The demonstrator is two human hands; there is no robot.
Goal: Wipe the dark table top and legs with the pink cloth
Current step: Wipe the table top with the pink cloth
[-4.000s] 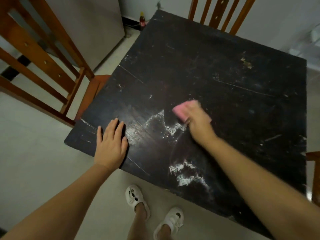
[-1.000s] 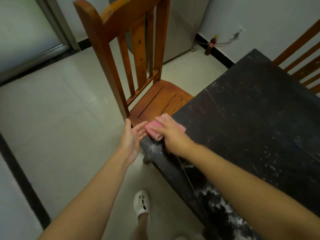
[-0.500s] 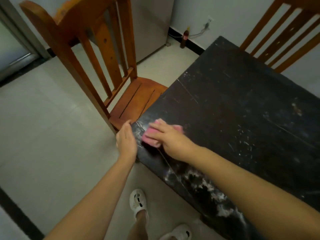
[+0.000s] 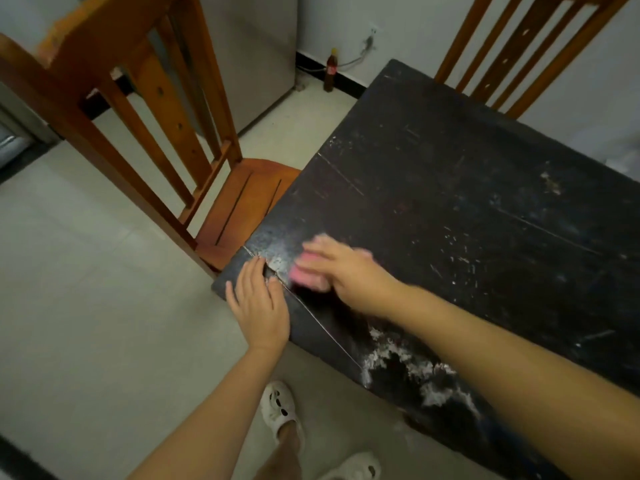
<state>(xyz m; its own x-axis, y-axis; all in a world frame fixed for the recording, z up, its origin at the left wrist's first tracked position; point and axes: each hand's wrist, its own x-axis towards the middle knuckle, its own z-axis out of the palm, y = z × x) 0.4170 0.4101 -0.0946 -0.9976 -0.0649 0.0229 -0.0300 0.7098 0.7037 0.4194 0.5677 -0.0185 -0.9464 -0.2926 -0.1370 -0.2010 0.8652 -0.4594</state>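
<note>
The dark table (image 4: 467,216) fills the right half of the view, its top scratched and speckled white. My right hand (image 4: 341,271) lies over the pink cloth (image 4: 306,276) near the table's near-left corner, blurred with motion, fingers spread across the cloth. My left hand (image 4: 259,303) rests flat on that same corner, fingers straight, just left of the cloth. A patch of white powder (image 4: 408,368) lies along the near edge below my right forearm. The table legs are hidden under the top.
A wooden chair (image 4: 180,161) stands against the table's left side, its seat tucked partly under. A second chair back (image 4: 526,50) rises behind the far edge. A bottle (image 4: 330,69) stands by the wall. My feet in white sandals (image 4: 280,408) are on the tiled floor.
My right hand has slid the cloth a little to the right, away from the corner. My left hand has moved from the table's edge up onto the corner. The view has tilted up and right.
</note>
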